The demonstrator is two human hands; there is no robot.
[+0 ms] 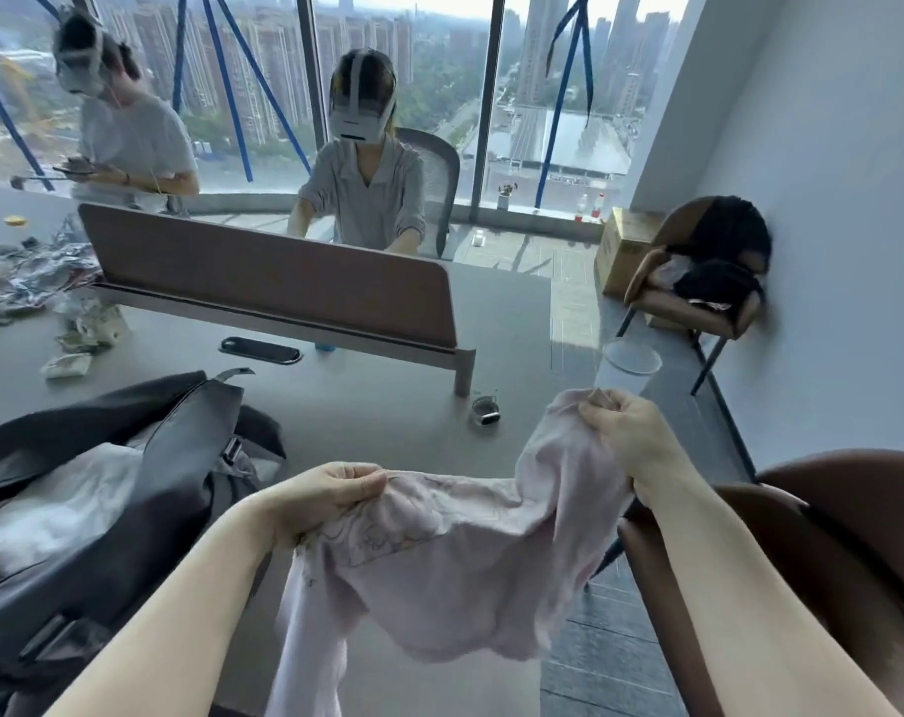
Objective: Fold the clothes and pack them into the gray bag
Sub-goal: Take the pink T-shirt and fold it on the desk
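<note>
We hold the pink garment (455,561) up at lower center: left hand (326,496) pinches its edge, right hand (631,437) grips a bunched corner higher right. Gray bag (129,489) lies open at lower left on the table (377,406), white cloth (62,509) inside.

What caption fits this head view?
Both hands, left hand and right hand, hold up a pink garment beside the open gray bag.

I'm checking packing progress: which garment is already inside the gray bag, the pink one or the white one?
The white garment: it lies inside the open gray bag on the table. The pink garment hangs in the air, gripped by the left hand and the right hand.
</note>
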